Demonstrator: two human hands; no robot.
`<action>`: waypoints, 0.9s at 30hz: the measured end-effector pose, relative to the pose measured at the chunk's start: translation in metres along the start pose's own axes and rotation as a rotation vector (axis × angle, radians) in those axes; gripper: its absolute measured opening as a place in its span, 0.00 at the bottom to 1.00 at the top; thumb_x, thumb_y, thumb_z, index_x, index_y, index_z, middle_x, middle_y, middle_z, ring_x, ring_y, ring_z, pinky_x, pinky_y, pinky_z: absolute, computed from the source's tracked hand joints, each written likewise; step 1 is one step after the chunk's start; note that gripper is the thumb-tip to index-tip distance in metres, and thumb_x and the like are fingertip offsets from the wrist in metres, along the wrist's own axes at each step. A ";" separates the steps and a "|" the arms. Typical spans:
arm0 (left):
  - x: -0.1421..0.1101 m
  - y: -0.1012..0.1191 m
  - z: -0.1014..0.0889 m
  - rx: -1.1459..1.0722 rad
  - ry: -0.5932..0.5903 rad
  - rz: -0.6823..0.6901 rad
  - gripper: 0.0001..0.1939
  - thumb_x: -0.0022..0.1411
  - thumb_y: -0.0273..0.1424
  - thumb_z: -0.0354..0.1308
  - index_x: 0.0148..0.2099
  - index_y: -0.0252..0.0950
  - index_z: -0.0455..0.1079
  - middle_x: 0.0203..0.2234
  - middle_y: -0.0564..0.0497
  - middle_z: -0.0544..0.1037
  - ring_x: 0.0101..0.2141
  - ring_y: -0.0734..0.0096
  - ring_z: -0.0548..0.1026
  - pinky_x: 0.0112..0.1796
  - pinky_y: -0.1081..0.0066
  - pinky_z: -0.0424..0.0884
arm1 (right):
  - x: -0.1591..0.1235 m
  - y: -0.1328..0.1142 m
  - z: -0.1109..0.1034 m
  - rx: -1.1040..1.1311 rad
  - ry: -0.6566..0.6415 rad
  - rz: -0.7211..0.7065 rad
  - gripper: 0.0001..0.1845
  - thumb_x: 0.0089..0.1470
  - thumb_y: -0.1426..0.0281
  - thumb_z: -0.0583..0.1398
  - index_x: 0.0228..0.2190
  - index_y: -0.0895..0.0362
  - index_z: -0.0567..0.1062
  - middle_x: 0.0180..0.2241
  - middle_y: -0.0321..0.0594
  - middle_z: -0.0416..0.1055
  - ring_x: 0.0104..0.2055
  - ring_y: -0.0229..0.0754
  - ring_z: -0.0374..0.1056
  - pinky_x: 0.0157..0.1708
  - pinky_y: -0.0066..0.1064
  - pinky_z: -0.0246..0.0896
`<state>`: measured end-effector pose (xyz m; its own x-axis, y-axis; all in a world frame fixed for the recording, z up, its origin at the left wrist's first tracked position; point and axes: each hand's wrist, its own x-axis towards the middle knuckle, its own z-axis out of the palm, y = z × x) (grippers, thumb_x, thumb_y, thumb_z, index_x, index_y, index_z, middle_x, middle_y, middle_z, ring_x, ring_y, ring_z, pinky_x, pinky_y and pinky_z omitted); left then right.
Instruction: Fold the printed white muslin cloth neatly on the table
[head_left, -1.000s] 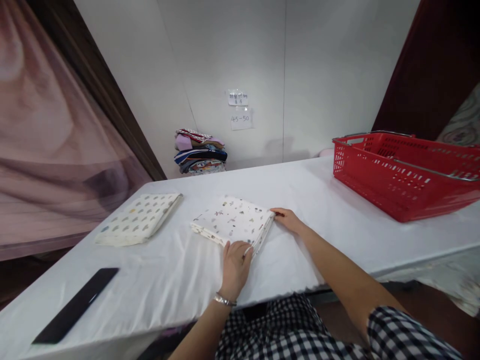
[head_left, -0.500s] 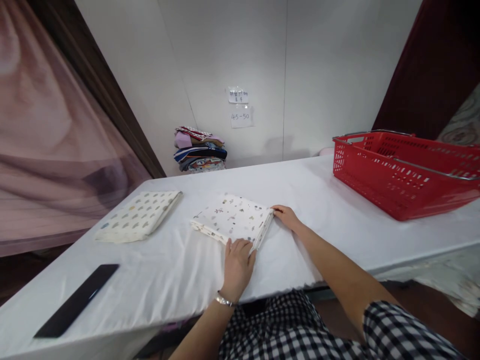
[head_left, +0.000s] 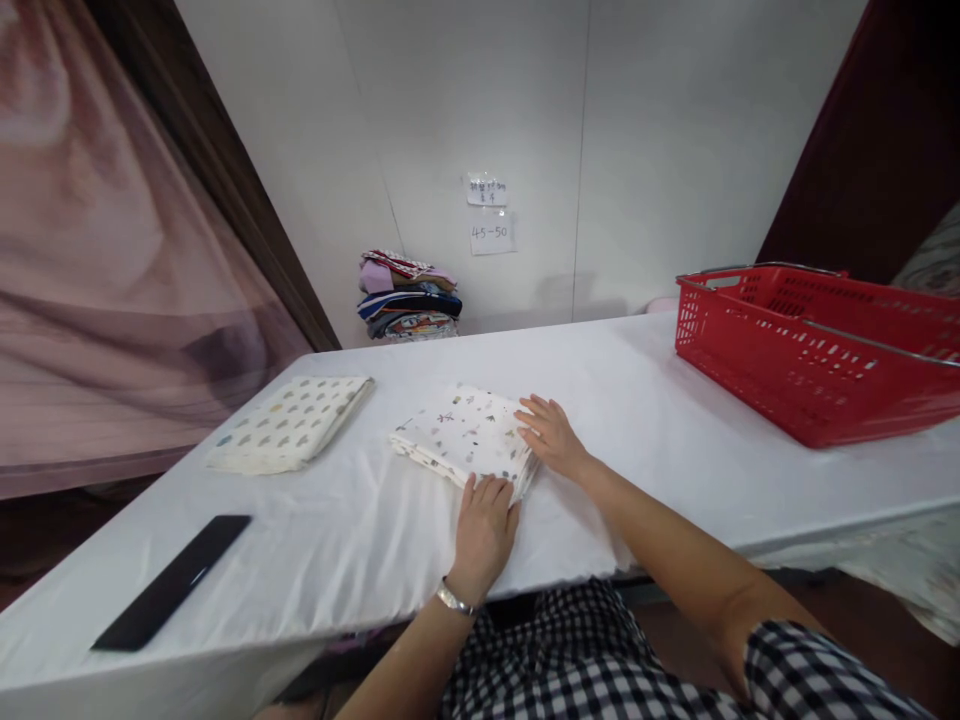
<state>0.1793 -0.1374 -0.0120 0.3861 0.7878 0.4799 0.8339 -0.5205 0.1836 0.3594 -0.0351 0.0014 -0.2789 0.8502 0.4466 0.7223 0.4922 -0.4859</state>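
A folded white cloth (head_left: 457, 428) with small scattered prints lies flat on the white-covered table in front of me. My left hand (head_left: 486, 530) rests on its near edge, fingers stretched over the fold and thumb at the right corner. My right hand (head_left: 551, 436) lies over the cloth's right edge with its fingers spread on top. To the left is a second folded cloth (head_left: 296, 424), cream with rows of grey cloud-like shapes, and neither hand touches it.
A red plastic basket (head_left: 817, 365) with metal handles stands at the table's right. A flat black board (head_left: 176, 582) lies at the front left of the table (head_left: 337, 570). Behind the far edge is a stack of folded fabrics (head_left: 411, 298), below paper signs (head_left: 491, 232) on the wall.
My right hand has let go of the cloth's far right corner and moved left onto its top, fingers spreading. My left hand stays at the near edge. The view has shifted slightly.
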 end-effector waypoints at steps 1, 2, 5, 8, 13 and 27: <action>-0.002 -0.001 0.001 0.008 -0.004 0.005 0.14 0.60 0.29 0.46 0.47 0.37 0.66 0.44 0.46 0.73 0.50 0.60 0.66 0.55 0.52 0.52 | -0.001 -0.004 0.001 -0.037 -0.061 -0.020 0.21 0.55 0.62 0.51 0.50 0.50 0.66 0.58 0.37 0.54 0.62 0.47 0.41 0.59 0.46 0.26; -0.005 -0.002 0.002 0.015 -0.007 0.015 0.15 0.60 0.29 0.47 0.49 0.36 0.65 0.45 0.46 0.72 0.51 0.60 0.65 0.55 0.53 0.53 | -0.003 -0.004 0.003 -0.069 -0.121 -0.014 0.22 0.55 0.60 0.52 0.51 0.50 0.65 0.58 0.38 0.54 0.62 0.47 0.40 0.59 0.47 0.24; -0.015 -0.004 0.004 0.036 -0.015 0.050 0.20 0.59 0.30 0.49 0.54 0.35 0.61 0.51 0.44 0.68 0.54 0.58 0.61 0.54 0.53 0.55 | -0.010 0.003 0.010 -0.120 -0.235 0.057 0.24 0.55 0.57 0.51 0.52 0.50 0.63 0.59 0.40 0.52 0.62 0.48 0.39 0.58 0.49 0.24; -0.014 -0.005 -0.003 0.017 -0.042 0.068 0.21 0.59 0.33 0.50 0.54 0.34 0.61 0.51 0.43 0.68 0.54 0.57 0.61 0.54 0.53 0.54 | -0.016 0.010 0.016 -0.135 -0.248 0.087 0.24 0.56 0.57 0.50 0.53 0.49 0.62 0.60 0.39 0.50 0.63 0.48 0.37 0.57 0.50 0.26; 0.014 -0.011 -0.021 -0.042 -0.022 0.027 0.16 0.63 0.37 0.45 0.49 0.38 0.66 0.46 0.47 0.73 0.51 0.63 0.66 0.56 0.53 0.50 | -0.017 0.010 0.016 -0.158 -0.258 0.114 0.24 0.57 0.58 0.47 0.54 0.49 0.61 0.61 0.39 0.48 0.63 0.47 0.36 0.57 0.49 0.27; 0.016 -0.032 -0.001 -0.006 -0.145 -0.098 0.20 0.60 0.32 0.46 0.54 0.39 0.62 0.51 0.49 0.68 0.55 0.63 0.60 0.56 0.55 0.50 | -0.025 -0.051 0.022 -0.169 -0.448 -0.089 0.30 0.59 0.54 0.40 0.57 0.54 0.56 0.60 0.43 0.50 0.62 0.45 0.41 0.58 0.45 0.30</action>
<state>0.1581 -0.1080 -0.0093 0.3567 0.8738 0.3305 0.8679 -0.4409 0.2289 0.3155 -0.0777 -0.0012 -0.5625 0.8213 0.0955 0.7657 0.5610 -0.3146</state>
